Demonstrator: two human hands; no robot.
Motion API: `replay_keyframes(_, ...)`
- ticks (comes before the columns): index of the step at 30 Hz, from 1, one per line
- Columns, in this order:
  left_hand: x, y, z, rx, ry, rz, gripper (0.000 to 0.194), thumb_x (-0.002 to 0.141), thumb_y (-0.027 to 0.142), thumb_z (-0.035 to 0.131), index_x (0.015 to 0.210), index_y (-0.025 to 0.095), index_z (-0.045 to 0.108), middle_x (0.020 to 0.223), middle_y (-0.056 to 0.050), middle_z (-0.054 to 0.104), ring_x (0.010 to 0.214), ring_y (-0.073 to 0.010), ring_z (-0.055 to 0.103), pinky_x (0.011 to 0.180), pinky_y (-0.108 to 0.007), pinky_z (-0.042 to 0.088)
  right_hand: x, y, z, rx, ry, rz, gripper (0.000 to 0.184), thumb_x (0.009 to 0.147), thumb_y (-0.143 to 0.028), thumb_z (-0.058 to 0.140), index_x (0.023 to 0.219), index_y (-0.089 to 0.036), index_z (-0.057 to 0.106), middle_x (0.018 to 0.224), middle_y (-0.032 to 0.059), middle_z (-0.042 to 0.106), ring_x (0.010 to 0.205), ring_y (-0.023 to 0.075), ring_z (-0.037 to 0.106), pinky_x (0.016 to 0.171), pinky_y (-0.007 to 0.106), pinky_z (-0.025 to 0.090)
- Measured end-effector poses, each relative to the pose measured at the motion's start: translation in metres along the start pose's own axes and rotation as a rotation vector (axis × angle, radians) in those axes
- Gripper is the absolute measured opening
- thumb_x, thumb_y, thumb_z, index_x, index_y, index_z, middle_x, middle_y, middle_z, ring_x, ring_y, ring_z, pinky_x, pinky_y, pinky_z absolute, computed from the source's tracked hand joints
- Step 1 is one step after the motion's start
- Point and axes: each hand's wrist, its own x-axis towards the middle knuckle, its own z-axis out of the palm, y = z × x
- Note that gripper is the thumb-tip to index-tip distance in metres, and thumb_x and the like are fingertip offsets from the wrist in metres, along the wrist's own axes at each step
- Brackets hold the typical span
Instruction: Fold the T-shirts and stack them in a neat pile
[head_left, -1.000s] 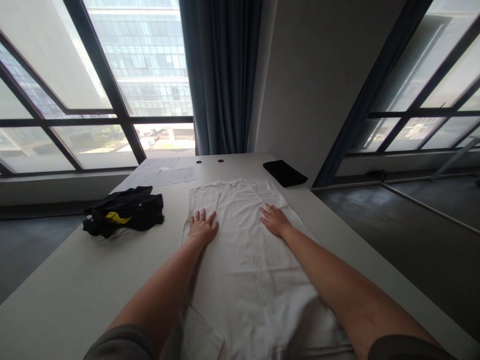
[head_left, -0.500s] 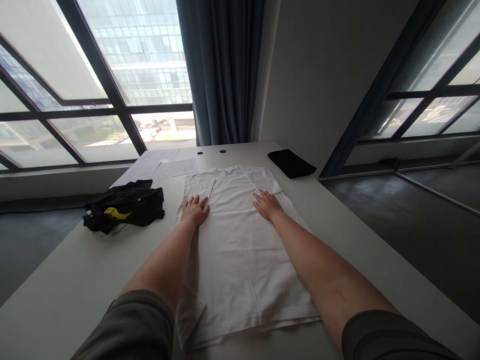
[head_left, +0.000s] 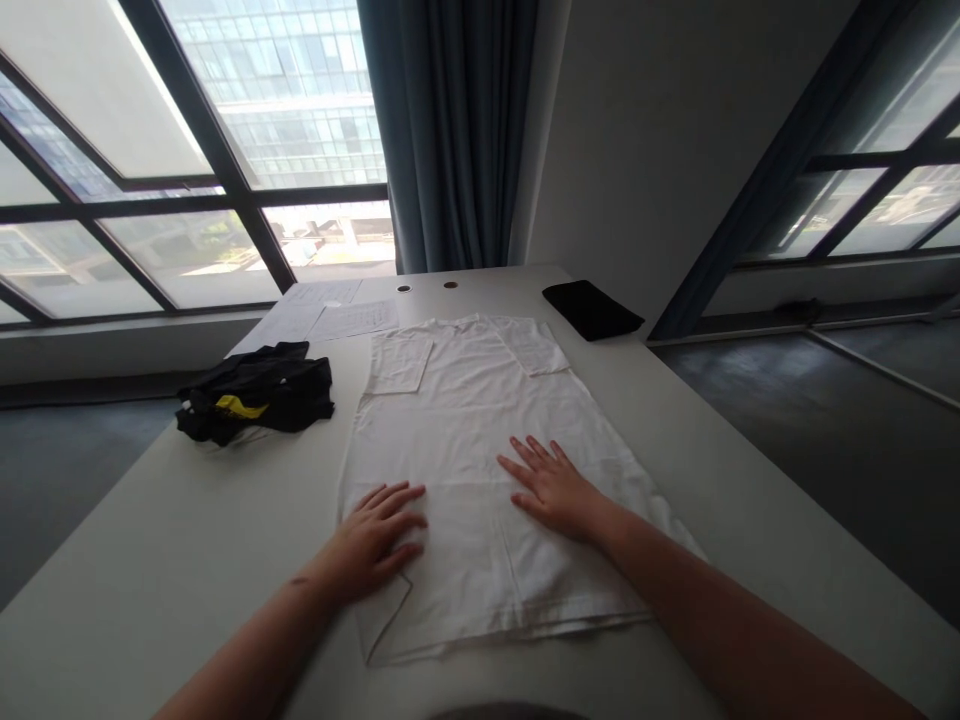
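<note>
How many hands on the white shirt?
2. The left hand rests on the near left part of the white shirt; the right hand rests right of its middle, slightly farther up toward the collar. Neither is hidden.

Blue curtain (head_left: 454, 140) beside bright window (head_left: 277, 100)

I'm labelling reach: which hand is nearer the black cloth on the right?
Right. The right hand lies on the white shirt, short and left of the black cloth; the left hand lies farther off, toward the shirt's lower left.
</note>
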Motion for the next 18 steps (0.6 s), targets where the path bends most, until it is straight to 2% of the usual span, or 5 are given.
replay_keyframes(3, -0.045, 0.012, -0.016, -0.11, -0.049, -0.042, 0.04, 0.106, 0.046, 0.044, 0.09, 0.024, 0.072, 0.153, -0.006, 0.058, 0.14, -0.029, 0.051, 0.117, -0.044, 0.041, -0.045, -0.017, 0.005, -0.014, -0.005, -0.036, 0.063, 0.106, -0.055, 0.044, 0.166, -0.039, 0.032, 0.176, 0.0041, 0.017, 0.162, 0.0317, 0.014, 0.129, 0.06, 0.012)
replay_keyframes(6, -0.069, 0.015, -0.028, -0.205, -0.094, -0.103, 0.053, 0.108, 0.051, 0.034, 0.077, 0.021, 0.066, 0.129, -0.009, 0.07, 0.114, -0.0252, 0.064, 0.103, -0.038, 0.048, -0.061, -0.023, 0.002, -0.017, -0.005, -0.006, 0.062, 0.106, -0.052, 0.043, 0.165, -0.037, 0.034, 0.175, 0.006, 0.018, 0.162, 0.0313, 0.017, 0.129, 0.06, 0.014)
replay_keyframes(11, -0.081, 0.019, -0.033, -0.306, -0.164, -0.403, 0.056, 0.106, 0.06, 0.024, 0.084, 0.024, 0.061, 0.077, -0.002, 0.071, 0.074, -0.0195, 0.064, 0.076, -0.03, 0.048, -0.055, -0.026, -0.005, -0.001, -0.006, 0.016, 0.061, 0.105, -0.05, 0.045, 0.164, -0.036, 0.038, 0.175, 0.005, 0.021, 0.161, 0.0311, 0.018, 0.129, 0.058, 0.014)
replay_keyframes(14, -0.082, 0.028, -0.029, -0.188, -0.175, -0.548, 0.049, 0.105, 0.057, 0.027, 0.093, 0.026, 0.064, 0.075, 0.0, 0.073, 0.075, -0.0209, 0.067, 0.073, -0.03, 0.044, -0.056, -0.027, -0.005, 0.004, -0.007, 0.037, 0.061, 0.104, -0.049, 0.045, 0.164, -0.035, 0.039, 0.175, 0.0038, 0.022, 0.162, 0.0308, 0.018, 0.13, 0.057, 0.012)
replay_keyframes(18, -0.081, 0.041, -0.01, 0.108, -0.042, -0.725, 0.037, 0.103, 0.051, 0.039, 0.097, 0.025, 0.065, 0.085, -0.005, 0.076, 0.082, -0.0249, 0.07, 0.075, -0.033, 0.045, -0.067, -0.026, -0.002, -0.01, 0.009, 0.08, 0.061, 0.105, -0.048, 0.044, 0.164, -0.034, 0.039, 0.175, 0.0042, 0.021, 0.161, 0.0301, 0.02, 0.13, 0.056, 0.014)
